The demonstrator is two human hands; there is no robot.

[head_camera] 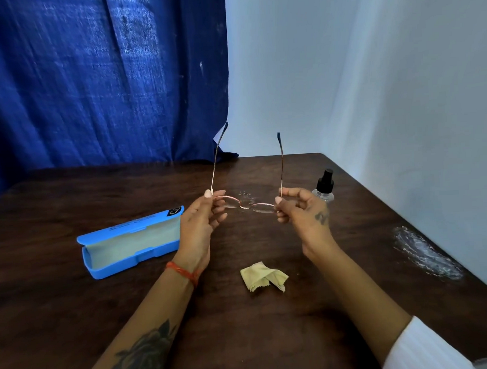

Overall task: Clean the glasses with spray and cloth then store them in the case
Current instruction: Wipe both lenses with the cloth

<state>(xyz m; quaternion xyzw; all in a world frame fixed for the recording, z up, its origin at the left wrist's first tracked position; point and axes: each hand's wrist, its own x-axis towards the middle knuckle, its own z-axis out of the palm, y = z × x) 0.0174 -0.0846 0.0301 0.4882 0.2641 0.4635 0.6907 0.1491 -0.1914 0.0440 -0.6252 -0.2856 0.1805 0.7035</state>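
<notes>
Thin rose-gold glasses [247, 205] hang above the middle of the dark wooden table [271, 336], both temples unfolded and pointing up and away from me. My left hand [200, 217] pinches the frame's left corner at the hinge. My right hand [305, 209] pinches the right corner. A crumpled yellow cloth [264, 276] lies on the table below the glasses, between my forearms. The blue case [127, 242] lies open to the left, with pale lining showing. A clear spray bottle [324, 185] with a black nozzle stands just behind my right hand.
A blue curtain [101, 79] hangs behind the table on the left and a white wall on the right. A whitish smear [426, 253] marks the table near its right edge, which runs diagonally toward me.
</notes>
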